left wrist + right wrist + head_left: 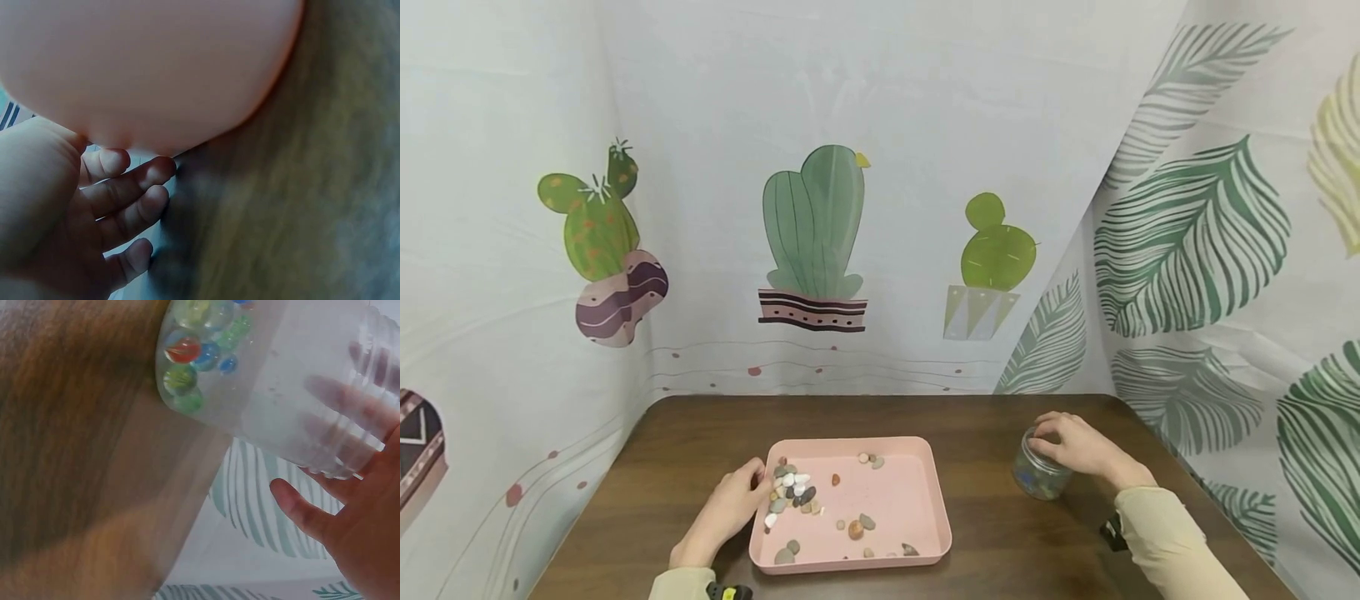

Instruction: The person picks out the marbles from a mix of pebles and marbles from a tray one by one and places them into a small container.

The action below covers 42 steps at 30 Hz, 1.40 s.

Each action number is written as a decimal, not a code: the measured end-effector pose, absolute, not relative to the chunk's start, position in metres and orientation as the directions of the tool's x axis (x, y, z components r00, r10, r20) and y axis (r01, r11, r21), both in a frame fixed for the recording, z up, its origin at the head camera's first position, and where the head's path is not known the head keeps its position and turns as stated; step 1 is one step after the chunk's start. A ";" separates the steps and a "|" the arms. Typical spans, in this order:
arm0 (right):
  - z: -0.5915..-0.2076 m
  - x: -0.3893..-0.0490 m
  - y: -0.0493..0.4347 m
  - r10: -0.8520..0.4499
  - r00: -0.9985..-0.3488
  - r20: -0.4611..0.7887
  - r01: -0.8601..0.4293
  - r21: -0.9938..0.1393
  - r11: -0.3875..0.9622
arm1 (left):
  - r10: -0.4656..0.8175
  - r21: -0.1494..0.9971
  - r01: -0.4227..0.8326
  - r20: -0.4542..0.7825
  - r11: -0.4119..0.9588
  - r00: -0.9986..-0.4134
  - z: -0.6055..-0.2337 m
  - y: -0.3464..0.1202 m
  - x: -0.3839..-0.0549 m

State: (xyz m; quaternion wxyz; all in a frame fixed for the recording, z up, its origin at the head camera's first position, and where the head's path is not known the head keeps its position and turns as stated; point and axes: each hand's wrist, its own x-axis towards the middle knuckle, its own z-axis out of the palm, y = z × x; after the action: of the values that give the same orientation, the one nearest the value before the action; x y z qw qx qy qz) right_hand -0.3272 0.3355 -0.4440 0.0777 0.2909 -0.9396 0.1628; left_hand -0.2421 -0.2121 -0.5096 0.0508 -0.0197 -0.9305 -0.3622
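A shallow pink tray point(887, 550) lies on the table with smooth stones point(793, 487) in it, most of them toward its left side. My left hand point(726, 504) grips the tray's left rim; in the left wrist view its bent fingers point(134, 212) are outside the wall, and the thumb tip is hidden behind it. On the right, my right hand point(1078, 450) is at the mouth of a clear jar point(1041, 479). Straight fingers show through the jar's upper part in the right wrist view, well apart from the colourful glass marbles point(203, 356) at its bottom.
A brown wooden table point(977, 433) carries the tray and the jar, with a stretch of wood between them. Behind it and at both sides hangs a white cloth point(910, 100) printed with cacti and leaves.
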 end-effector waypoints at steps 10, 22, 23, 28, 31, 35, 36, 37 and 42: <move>-0.405 -0.321 0.321 -0.556 -0.790 0.259 -0.599 -0.132 0.790 | -0.003 0.670 0.074 0.113 0.738 -0.994 -0.510 -0.213 -0.242; -0.378 -0.325 0.242 -0.711 -0.650 0.269 -0.742 -0.024 0.670 | -0.009 0.679 0.082 0.129 0.730 -0.992 -0.511 -0.212 -0.242; -0.379 -0.325 0.234 -0.726 -0.633 0.269 -0.757 -0.017 0.653 | -0.007 0.678 0.085 0.132 0.730 -0.991 -0.511 -0.212 -0.242; -0.383 -0.322 0.196 -0.788 -0.569 0.238 -0.811 0.001 0.586 | -0.002 0.673 0.093 0.139 0.734 -0.990 -0.513 -0.212 -0.242; -0.383 -0.319 0.173 -0.808 -0.548 0.216 -0.826 0.014 0.563 | -0.003 0.668 0.091 0.138 0.739 -0.990 -0.514 -0.212 -0.241; -0.383 -0.315 0.144 -0.831 -0.515 0.212 -0.846 0.033 0.532 | -0.002 0.667 0.093 0.140 0.739 -0.990 -0.514 -0.211 -0.241; -0.382 -0.314 0.137 -0.837 -0.505 0.211 -0.852 0.035 0.523 | -0.002 0.669 0.094 0.141 0.737 -0.990 -0.514 -0.211 -0.241; -0.383 -0.314 0.129 -0.844 -0.494 0.210 -0.858 0.040 0.512 | -0.001 0.670 0.095 0.142 0.736 -0.990 -0.513 -0.211 -0.240; -0.387 -0.314 0.091 -0.876 -0.446 0.185 -0.886 0.045 0.461 | -0.001 0.676 0.095 0.140 0.731 -0.990 -0.510 -0.211 -0.240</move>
State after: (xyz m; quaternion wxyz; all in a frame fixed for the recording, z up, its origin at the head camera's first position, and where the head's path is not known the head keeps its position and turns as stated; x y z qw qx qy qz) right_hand -0.3135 0.0912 -0.3865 0.0910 0.5184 -0.8498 0.0288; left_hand -0.2404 -0.2112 -0.5096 0.0656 -0.0251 -0.9280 -0.3660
